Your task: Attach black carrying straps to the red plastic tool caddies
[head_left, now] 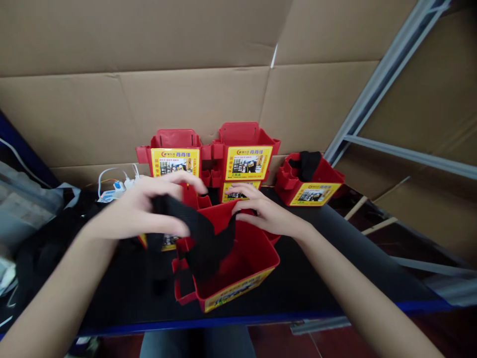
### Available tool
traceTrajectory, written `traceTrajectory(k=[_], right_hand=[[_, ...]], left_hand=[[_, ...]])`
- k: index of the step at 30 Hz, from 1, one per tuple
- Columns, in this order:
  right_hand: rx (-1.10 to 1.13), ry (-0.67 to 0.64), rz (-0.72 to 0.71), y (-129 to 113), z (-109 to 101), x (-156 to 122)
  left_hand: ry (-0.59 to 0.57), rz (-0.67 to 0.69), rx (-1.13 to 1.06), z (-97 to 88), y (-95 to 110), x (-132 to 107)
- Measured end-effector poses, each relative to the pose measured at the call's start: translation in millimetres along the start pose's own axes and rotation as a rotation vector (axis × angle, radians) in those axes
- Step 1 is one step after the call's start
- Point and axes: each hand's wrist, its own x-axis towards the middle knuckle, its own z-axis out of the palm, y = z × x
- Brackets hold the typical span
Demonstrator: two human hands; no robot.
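A red plastic tool box (257,256) with a yellow label stands at the near middle of the table, its open top facing up. A black webbing strap (201,228) hangs over and into it. My left hand (136,206), slightly blurred, is closed on the strap above the box's left side, thumb and fingers around it. At the back rim, my right hand (263,211) pinches another part of the black strap between thumb and fingers. Where the strap meets the back wall is partly hidden by my right hand.
Several red tool boxes (248,164) are stacked behind, against a cardboard wall (194,109). Another box (311,194) with black strap inside stands at the right. A white power strip (119,189) and dark straps (40,268) lie left. A metal frame (383,84) rises right.
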Motion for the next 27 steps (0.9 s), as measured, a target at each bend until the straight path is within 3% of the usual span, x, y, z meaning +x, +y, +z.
traceTrajectory(k=[4,6,8,12,14,16,18,20,23,27], right_hand=[[0.011,-0.015,0.010,-5.4,-0.4,6.2],[0.028,-0.019,0.019,-5.5,0.1,6.5],[0.037,-0.019,0.039,-3.1,1.0,4.5],[0.064,0.008,0.057,3.4,3.6,-1.6],[0.089,0.026,0.037,3.4,5.0,-2.2],[0.104,0.039,0.010,0.2,6.3,-0.2],[0.113,0.053,-0.013,-4.3,7.1,3.1],[0.119,0.059,-0.020,-8.0,7.1,5.9],[0.100,0.047,0.004,-8.5,5.9,6.3],[0.068,0.013,0.085,-0.2,7.5,2.0]], left_hand=[[-0.235,0.064,0.053,51.5,11.5,22.2],[-0.308,0.057,0.095,66.9,14.1,26.0],[-0.376,0.048,0.007,65.9,19.0,21.5],[-0.606,0.128,-0.520,30.4,35.4,-2.5],[-0.517,0.088,-0.519,17.9,39.5,-8.9],[-0.285,-0.109,-0.257,20.5,37.3,-5.1],[-0.109,-0.302,0.067,35.9,30.9,6.3],[-0.133,-0.350,0.300,53.6,25.3,19.0],[-0.328,-0.211,0.353,61.7,25.2,28.3],[-0.855,0.198,-0.259,37.0,30.0,20.2]])
